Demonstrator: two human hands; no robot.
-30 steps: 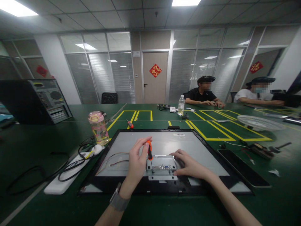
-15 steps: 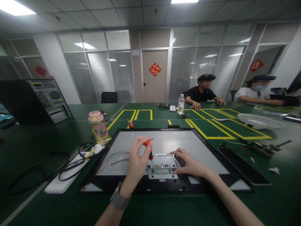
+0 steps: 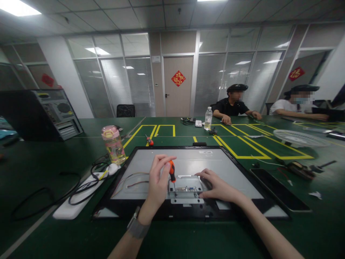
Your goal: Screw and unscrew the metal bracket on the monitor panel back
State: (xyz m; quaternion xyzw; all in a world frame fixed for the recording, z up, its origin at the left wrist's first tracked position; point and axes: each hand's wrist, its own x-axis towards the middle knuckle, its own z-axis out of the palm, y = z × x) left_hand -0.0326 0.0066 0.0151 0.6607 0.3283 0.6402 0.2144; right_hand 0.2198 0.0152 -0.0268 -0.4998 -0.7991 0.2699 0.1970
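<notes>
My left hand (image 3: 159,176) is closed on the orange and black handle of a screwdriver (image 3: 172,171). Its shaft points down at the left part of a metal bracket (image 3: 185,201) with ports along it. My right hand (image 3: 215,185) rests against the bracket's right side, thumb and fingers at its edge, seeming to hold it in place. The bracket lies on the grey back of a flat display panel (image 3: 229,169) with a black frame. Thin wires (image 3: 136,183) run over the panel, left of my left hand. Whether the screwdriver's tip sits in a screw is too small to tell.
On the left are a white power strip (image 3: 72,205) with black cables, a pink-lidded bottle (image 3: 114,147) and a computer case (image 3: 43,115). A second screwdriver (image 3: 150,141) lies beyond the panel. A black slab (image 3: 280,189) lies right. Two people sit across the green table (image 3: 172,239).
My left hand's fingers have shifted on the screwdriver, and more of its orange handle shows. My right hand stays at the bracket. One person across the table has moved a hand slightly.
</notes>
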